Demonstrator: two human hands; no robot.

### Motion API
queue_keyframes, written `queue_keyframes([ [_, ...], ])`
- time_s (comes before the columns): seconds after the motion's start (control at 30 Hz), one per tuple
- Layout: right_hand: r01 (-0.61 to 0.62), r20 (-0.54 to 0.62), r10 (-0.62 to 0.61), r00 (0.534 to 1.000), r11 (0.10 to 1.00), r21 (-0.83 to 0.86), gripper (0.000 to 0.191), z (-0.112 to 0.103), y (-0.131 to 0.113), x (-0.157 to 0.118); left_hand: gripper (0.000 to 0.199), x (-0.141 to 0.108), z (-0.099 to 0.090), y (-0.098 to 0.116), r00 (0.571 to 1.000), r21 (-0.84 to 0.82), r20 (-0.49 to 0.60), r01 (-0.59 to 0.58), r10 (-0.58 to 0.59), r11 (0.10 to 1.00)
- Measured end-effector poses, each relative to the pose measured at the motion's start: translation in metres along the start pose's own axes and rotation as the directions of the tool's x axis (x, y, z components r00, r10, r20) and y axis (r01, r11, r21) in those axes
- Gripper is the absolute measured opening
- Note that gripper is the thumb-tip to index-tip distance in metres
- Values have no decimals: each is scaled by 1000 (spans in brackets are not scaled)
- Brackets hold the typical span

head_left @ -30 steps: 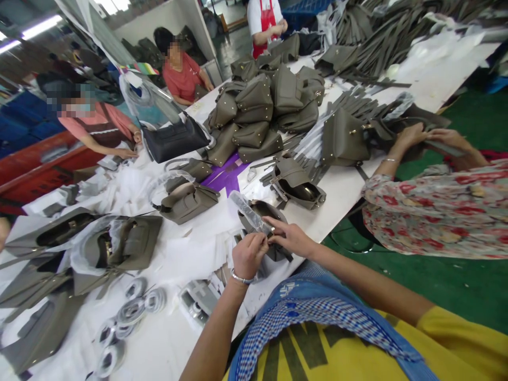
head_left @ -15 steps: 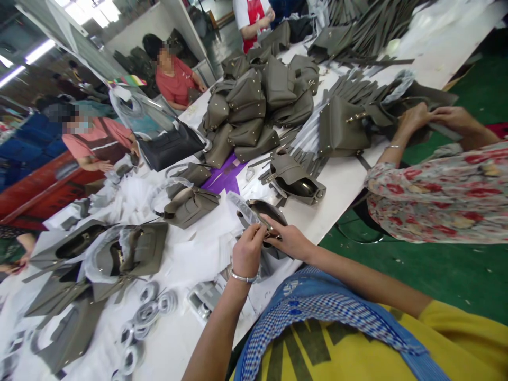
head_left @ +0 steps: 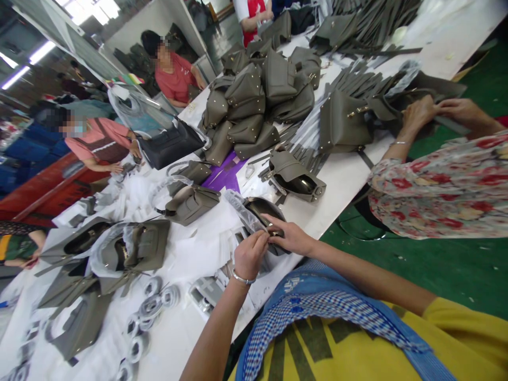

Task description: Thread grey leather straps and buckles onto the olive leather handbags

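Just in front of me on the table stands a dark olive handbag [head_left: 264, 207], its mouth facing up and partly covered by my hands. Clear plastic film wraps its raised handle [head_left: 243, 210]. My left hand [head_left: 251, 255], with a bracelet at the wrist, pinches the lower end of that wrapped handle. From the right, my right hand [head_left: 292, 238] grips the bag's rim beside a small gold-coloured fitting [head_left: 277, 232], thumb and fingers closed. What lies exactly between the fingertips is hidden. A second olive handbag [head_left: 296, 174] lies just beyond, its opening towards me.
Olive bags are heaped [head_left: 246, 106] at mid-table, near a black bag [head_left: 172, 143]. Several finished-looking bags [head_left: 146, 246] stand left, beside rolls of clear tape-like material [head_left: 151, 307] and white paper sheets [head_left: 198, 254]. At right, a co-worker's hands [head_left: 420, 114] handle another bag.
Both my hands stay at the bag. My right hand has shifted slightly down and right along its rim, and the wrapped handle now leans a little differently. The view has tilted slightly.
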State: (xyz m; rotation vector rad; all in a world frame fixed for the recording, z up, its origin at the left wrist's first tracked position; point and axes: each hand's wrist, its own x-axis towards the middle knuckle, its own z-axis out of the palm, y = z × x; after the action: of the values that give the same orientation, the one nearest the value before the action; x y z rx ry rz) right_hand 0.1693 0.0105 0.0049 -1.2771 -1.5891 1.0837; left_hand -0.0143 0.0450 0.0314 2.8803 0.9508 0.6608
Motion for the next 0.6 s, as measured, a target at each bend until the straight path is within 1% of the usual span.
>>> queue_keyframes([
  [0.03, -3, 4, 3, 1000, 999, -32, 68, 0, 7, -3, 19, -3, 3, -1, 1000, -7, 5, 27, -27, 1000],
  [0.07, -13, 5, 13, 1000, 997, -76, 61, 0, 14, -5, 19, -5, 6, 0, 999, -20, 21, 45, -44, 999],
  [0.13, -41, 6, 42, 999, 989, -145, 41, 1, 26, -8, 19, -12, 15, 4, 996, -78, 90, 32, -25, 996],
  [0.17, -56, 3, 57, 998, 987, -152, 32, 1, 30, -8, 20, -17, 20, 7, 990, -132, 138, 16, 3, 991],
  [0.2, -68, 1, 69, 998, 988, -142, 28, 1, 33, -8, 19, -21, 25, 10, 984, -197, 178, 18, 18, 980],
  [0.23, -77, -7, 76, 997, 989, -125, 27, 0, 34, -7, 19, -25, 30, 14, 980, -264, 201, 55, 0, 963],
  [0.27, -82, -29, 79, 996, 990, -113, 27, 0, 34, -6, 17, -29, 34, 16, 977, -318, 204, 127, -63, 940],
  [0.3, -85, -63, 79, 995, 990, -110, 28, -1, 33, -7, 16, -33, 38, 18, 968, -354, 191, 223, -163, 908],
  [0.33, -90, -109, 77, 991, 989, -120, 28, -2, 32, -9, 17, -35, 41, 18, 945, -366, 167, 323, -280, 872],
  [0.37, -96, -162, 73, 984, 985, -140, 27, -4, 31, -12, 22, -35, 44, 17, 913, -359, 139, 408, -384, 839],
  [0.4, -108, -217, 70, 974, 980, -168, 24, -5, 31, -17, 31, -35, 47, 16, 884, -339, 121, 464, -451, 819],
  [0.43, -127, -262, 73, 962, 972, -196, 22, -5, 30, -24, 42, -33, 51, 14, 870, -313, 122, 490, -478, 813],
  [0.47, -152, -289, 84, 954, 963, -221, 19, -5, 31, -32, 50, -30, 54, 11, 870, -290, 148, 492, -470, 820],
  [0.5, -177, -295, 102, 950, 954, -240, 18, -5, 32, -40, 54, -27, 58, 9, 875, -277, 198, 482, -441, 831],
  [0.53, -201, -285, 126, 950, 947, -252, 19, -3, 33, -48, 53, -22, 62, 7, 876, -279, 263, 471, -405, 837],
  [0.6, -233, -223, 178, 958, 940, -251, 21, 1, 37, -61, 42, -13, 67, 4, 854, -313, 381, 480, -354, 819],
])
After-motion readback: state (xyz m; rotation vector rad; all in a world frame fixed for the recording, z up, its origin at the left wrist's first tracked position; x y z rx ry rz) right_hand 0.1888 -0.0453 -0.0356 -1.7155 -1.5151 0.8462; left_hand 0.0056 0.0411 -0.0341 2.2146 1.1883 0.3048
